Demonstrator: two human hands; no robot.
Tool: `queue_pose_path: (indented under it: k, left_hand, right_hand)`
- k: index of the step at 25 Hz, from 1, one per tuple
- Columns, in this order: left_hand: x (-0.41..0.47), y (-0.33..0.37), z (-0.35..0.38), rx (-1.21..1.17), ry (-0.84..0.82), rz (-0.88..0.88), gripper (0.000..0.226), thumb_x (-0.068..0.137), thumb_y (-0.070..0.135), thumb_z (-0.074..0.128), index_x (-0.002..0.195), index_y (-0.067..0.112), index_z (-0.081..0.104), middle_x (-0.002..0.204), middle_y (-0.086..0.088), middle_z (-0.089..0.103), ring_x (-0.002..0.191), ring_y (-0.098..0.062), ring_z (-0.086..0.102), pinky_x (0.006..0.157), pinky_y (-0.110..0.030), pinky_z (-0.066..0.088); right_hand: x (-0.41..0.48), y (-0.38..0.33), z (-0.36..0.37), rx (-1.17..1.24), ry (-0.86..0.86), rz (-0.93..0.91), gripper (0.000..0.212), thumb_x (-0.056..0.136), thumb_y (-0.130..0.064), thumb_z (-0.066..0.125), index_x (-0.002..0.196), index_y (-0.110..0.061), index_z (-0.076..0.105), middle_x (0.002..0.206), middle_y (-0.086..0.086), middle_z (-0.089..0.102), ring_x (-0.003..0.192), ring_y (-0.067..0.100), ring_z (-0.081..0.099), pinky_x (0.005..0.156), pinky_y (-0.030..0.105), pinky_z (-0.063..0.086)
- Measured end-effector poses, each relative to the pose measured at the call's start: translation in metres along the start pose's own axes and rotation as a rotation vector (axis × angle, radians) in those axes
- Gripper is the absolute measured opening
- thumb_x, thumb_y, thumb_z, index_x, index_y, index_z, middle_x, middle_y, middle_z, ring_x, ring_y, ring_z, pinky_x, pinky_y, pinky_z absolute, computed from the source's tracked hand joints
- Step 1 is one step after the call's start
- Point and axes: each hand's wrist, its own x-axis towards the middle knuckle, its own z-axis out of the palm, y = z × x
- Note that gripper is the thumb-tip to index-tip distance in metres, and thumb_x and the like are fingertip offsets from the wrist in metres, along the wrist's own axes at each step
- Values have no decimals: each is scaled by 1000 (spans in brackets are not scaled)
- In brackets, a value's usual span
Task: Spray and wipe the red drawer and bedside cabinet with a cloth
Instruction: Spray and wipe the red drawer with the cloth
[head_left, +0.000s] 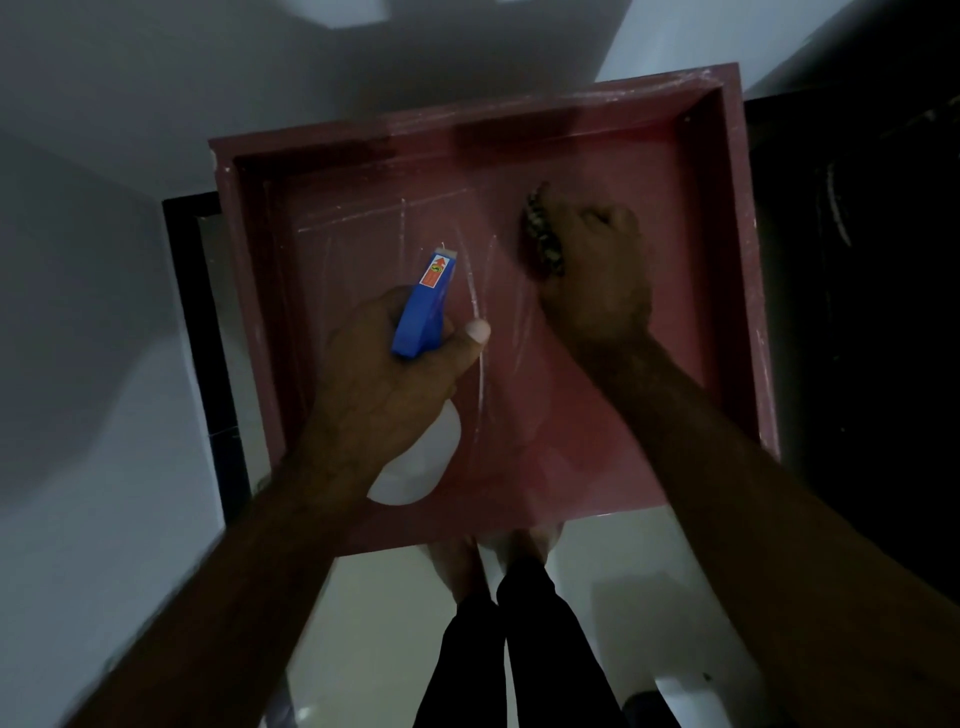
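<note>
The red drawer (727, 270) lies open-side up in front of me, its floor streaked with pale smears. My left hand (384, 384) grips a spray bottle (423, 312) with a blue trigger head and white body, its nozzle pointing into the drawer. My right hand (597, 280) is bunched around a dark patterned cloth (543, 239) and presses it on the drawer's floor at the right. Most of the cloth is hidden under the hand. The bedside cabinet cannot be made out.
A white surface (93, 364) lies to the left, with a black edge (192, 312) along the drawer's left side. Dark furniture (857, 312) stands on the right. My legs and bare feet (498, 561) stand on the pale floor just below the drawer.
</note>
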Motion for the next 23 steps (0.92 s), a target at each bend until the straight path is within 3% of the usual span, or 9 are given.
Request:
queue_pose_path:
  k: [2, 5, 8, 13, 19, 23]
  left_hand:
    - [-2, -1, -1, -2, 1, 5, 39, 92, 34, 73, 90, -4, 63, 76, -23, 68, 70, -33, 66, 64, -28, 55]
    - [-5, -4, -2, -5, 5, -2, 39, 92, 33, 73, 91, -5, 62, 77, -24, 67, 71, -33, 67, 64, -27, 55]
    - [-11, -6, -2, -13, 16, -14, 37, 91, 34, 74, 92, -1, 62, 77, -22, 68, 74, -35, 69, 68, -35, 57]
    - [-23, -12, -2, -6, 22, -17, 36, 91, 34, 75, 92, 0, 62, 79, -24, 67, 74, -38, 70, 69, -40, 58]
    - [-33, -16, 1, 29, 18, -21, 33, 91, 34, 74, 90, 3, 62, 77, -21, 68, 72, -35, 71, 68, -38, 58]
    - [-39, -17, 2, 22, 6, -43, 32, 90, 36, 74, 87, 7, 60, 75, -18, 68, 71, -32, 71, 67, -36, 59]
  right_hand:
    - [-7, -2, 1, 5, 29, 56, 64, 90, -1, 57, 152, -14, 51, 137, 8, 67, 116, 37, 56, 97, 41, 46]
    - [-23, -22, 9, 3, -22, -38, 70, 82, 3, 61, 150, -15, 54, 142, 6, 64, 115, 37, 57, 93, 46, 49]
    - [-34, -19, 8, 2, -12, -100, 70, 80, 4, 63, 147, -14, 57, 134, 8, 68, 112, 39, 59, 88, 49, 51]
    - [-41, -8, 8, 51, 59, 69, 60, 90, -4, 53, 150, -11, 54, 132, 8, 69, 114, 38, 57, 99, 52, 47]
    - [-56, -20, 10, -11, -47, -126, 64, 85, -3, 59, 148, -14, 56, 137, 6, 67, 115, 38, 59, 91, 47, 49]
    - [-56, -7, 9, 32, 25, 52, 55, 97, -11, 52, 152, -13, 52, 142, 5, 65, 120, 36, 57, 103, 49, 44]
